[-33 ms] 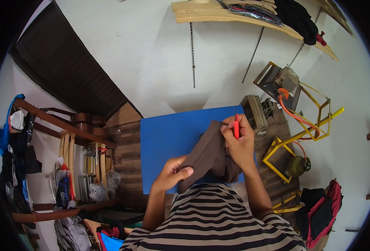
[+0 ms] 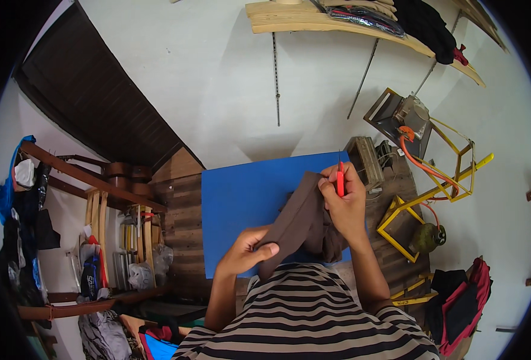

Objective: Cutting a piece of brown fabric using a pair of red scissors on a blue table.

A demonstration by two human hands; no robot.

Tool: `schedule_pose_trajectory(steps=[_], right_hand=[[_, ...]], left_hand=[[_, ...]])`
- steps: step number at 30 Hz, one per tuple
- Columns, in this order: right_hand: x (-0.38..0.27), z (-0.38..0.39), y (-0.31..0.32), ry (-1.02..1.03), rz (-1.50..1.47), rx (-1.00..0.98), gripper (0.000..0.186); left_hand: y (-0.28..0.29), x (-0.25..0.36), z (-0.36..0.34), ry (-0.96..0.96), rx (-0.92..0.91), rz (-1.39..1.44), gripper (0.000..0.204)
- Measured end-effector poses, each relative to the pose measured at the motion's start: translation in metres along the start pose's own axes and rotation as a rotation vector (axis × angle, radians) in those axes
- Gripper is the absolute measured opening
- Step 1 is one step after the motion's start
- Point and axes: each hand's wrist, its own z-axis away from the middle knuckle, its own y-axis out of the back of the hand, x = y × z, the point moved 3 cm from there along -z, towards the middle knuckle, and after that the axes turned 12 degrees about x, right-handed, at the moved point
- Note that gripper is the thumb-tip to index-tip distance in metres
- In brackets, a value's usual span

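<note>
A dark brown piece of cloth (image 2: 294, 216) with a long seam or fold is stretched between my two hands over the blue table top (image 2: 241, 192). My left hand (image 2: 245, 252) is closed on its lower left end, thumb on top. Up at the far right end, my right hand (image 2: 346, 201) pinches the cloth between thumb and fingers. That same hand also keeps hold of a slim red-handled tool (image 2: 340, 180), its thin dark tip pointing away from me. Bunched folds of the cloth hang below my right hand, near my striped shirt.
A wooden crate-like box (image 2: 366, 162) stands beyond the table's right corner. Farther right are a yellow metal frame (image 2: 397, 210), an orange hose and a green gas cylinder (image 2: 424, 238). Racks with clothes and bags (image 2: 139, 276) line the left. A wooden shelf (image 2: 289, 21) hangs on the far wall.
The red-handled tool has tilted very slightly, and its thin tip reaches a little farther up. My left hand and the cloth's lower end have shifted by a hair.
</note>
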Motion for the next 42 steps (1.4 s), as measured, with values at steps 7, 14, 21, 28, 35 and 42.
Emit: schedule_pose_trajectory(steps=[7, 14, 21, 28, 35, 42], right_hand=[[0.007, -0.007, 0.001, 0.001, 0.026, -0.002, 0.013], [-0.001, -0.009, -0.006, 0.201, 0.178, -0.036, 0.013], [-0.022, 0.016, 0.000, 0.372, 0.322, -0.228, 0.018], [-0.020, 0.029, -0.005, 0.395, 0.406, -0.237, 0.019], [-0.019, 0.030, -0.005, 0.407, 0.462, -0.245, 0.016], [-0.019, 0.033, -0.008, 0.391, 0.446, -0.205, 0.016]], left_hand=[[-0.008, -0.001, -0.002, -0.393, -0.076, 0.012, 0.037], [-0.013, -0.031, 0.002, -0.048, -0.003, 0.619, 0.046], [-0.010, -0.032, -0.002, -0.049, 0.032, 0.700, 0.063], [-0.015, -0.028, -0.003, -0.021, 0.130, 0.672, 0.052], [-0.016, -0.026, -0.004, -0.037, 0.110, 0.651, 0.050], [-0.017, -0.025, -0.004, -0.044, 0.106, 0.645, 0.050]])
